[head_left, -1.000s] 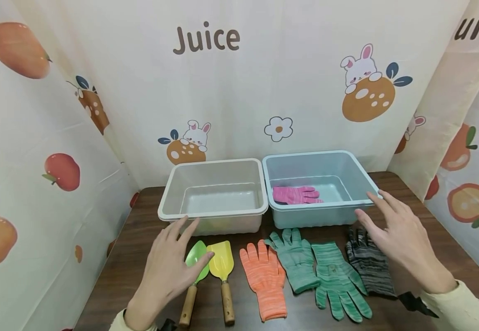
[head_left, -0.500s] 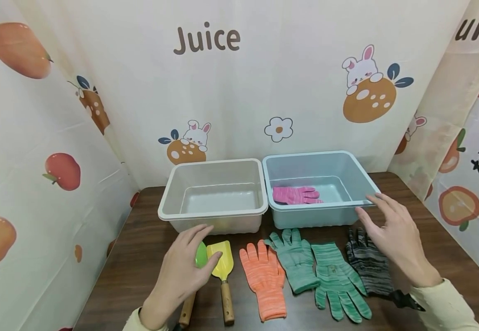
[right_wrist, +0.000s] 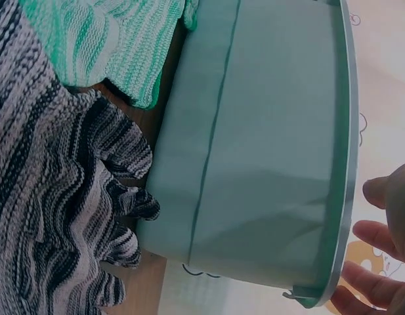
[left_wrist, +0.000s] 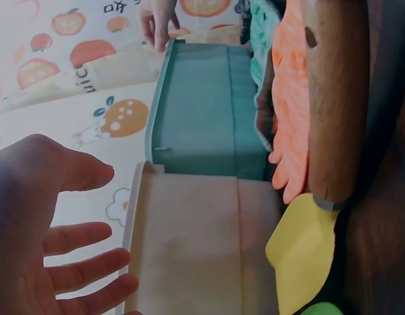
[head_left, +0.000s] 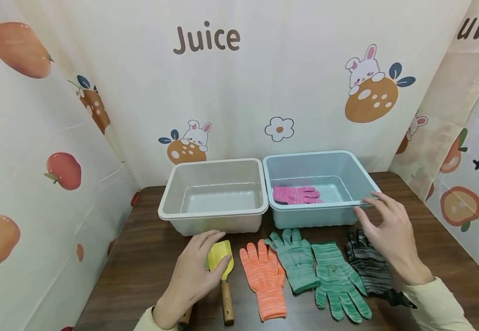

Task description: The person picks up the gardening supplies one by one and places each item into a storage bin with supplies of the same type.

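My left hand (head_left: 198, 273) hovers with loosely bent, spread fingers over a green trowel (left_wrist: 323, 309), which it mostly hides in the head view. Just right of it lies a yellow hand shovel (head_left: 221, 255) with a wooden handle. My right hand (head_left: 393, 236) is by the front right corner of the blue bin (head_left: 318, 215), its fingers relaxed and holding nothing; whether a fingertip touches the rim I cannot tell. Below that hand is a black-and-grey knit glove (head_left: 369, 266). A pink glove (head_left: 296, 195) lies inside the blue bin.
A beige bin (head_left: 218, 224) stands left of the blue one. In front lie an orange glove (head_left: 264, 280) and two green gloves, one (head_left: 295, 262) partly over the orange and the other (head_left: 338, 280) further right. A printed curtain (head_left: 239, 92) hangs behind the brown table (head_left: 119, 271).
My left hand has moved to the right, from beside the green trowel to over it, now covering most of it. My right hand has shifted slightly left.
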The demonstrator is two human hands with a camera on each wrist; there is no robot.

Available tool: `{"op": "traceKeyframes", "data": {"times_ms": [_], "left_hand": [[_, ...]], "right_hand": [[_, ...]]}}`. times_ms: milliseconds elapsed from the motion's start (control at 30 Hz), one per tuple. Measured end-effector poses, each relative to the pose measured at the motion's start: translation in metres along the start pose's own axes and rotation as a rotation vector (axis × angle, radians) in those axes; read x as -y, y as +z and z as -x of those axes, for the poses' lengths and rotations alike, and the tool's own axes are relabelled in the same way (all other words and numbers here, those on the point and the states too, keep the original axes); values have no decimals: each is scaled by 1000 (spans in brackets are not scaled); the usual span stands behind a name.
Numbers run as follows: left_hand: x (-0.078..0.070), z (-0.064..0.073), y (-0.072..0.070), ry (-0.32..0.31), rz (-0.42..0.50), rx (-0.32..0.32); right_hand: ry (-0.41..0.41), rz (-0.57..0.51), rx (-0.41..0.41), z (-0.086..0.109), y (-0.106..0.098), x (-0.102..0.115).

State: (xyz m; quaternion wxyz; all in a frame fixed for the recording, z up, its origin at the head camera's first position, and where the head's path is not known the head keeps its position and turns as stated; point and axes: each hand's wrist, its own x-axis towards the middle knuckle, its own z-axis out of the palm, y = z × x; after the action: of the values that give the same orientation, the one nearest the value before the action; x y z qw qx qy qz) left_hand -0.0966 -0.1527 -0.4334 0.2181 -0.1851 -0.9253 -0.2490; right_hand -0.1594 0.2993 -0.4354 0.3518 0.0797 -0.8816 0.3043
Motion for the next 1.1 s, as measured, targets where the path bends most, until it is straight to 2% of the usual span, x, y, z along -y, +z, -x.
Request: {"op": "traceKeyframes", "data": {"times_ms": [433,767,1100], "left_hand": [[-7,-1,13,31,-10,41],[-14,-6,25,91,9,74],[-17,-2,40,135,6,146]], "right_hand": [[-45,8,-54,0,7,-4],[-21,18,-52,1,9,-7],[-12,-3,-74,2,11,-8]]}}
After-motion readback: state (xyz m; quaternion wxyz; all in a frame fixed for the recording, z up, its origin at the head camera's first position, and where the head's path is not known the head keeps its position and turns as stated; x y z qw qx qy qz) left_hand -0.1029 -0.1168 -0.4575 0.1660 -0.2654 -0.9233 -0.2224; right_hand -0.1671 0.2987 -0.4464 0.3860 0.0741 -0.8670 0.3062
